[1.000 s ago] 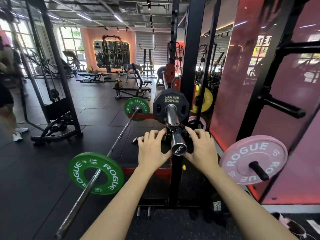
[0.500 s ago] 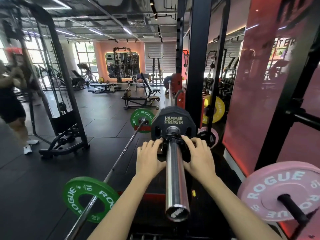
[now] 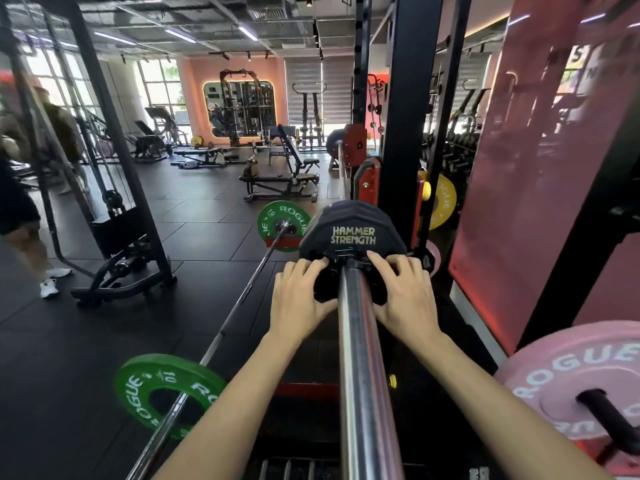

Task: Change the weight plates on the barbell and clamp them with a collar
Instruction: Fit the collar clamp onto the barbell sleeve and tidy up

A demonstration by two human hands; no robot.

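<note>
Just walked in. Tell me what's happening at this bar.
A person is fitting a black collar on the racked barbell's sleeve. The left hand and right hand grip it from either side, right against the black Hammer Strength plate. Whether it is clamped can't be seen.

Head view, looking down barbell sleeve (image 3: 363, 375)

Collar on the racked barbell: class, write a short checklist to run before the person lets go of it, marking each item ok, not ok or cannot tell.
1. Black plate seated on barbell sleeve: ok.
2. Collar pushed against the plate: ok.
3. Left hand and right hand both gripping the collar: ok.
4. Collar latch locked: cannot tell, fingers cover it.
5. Sleeve end free of other plates: ok.
</note>
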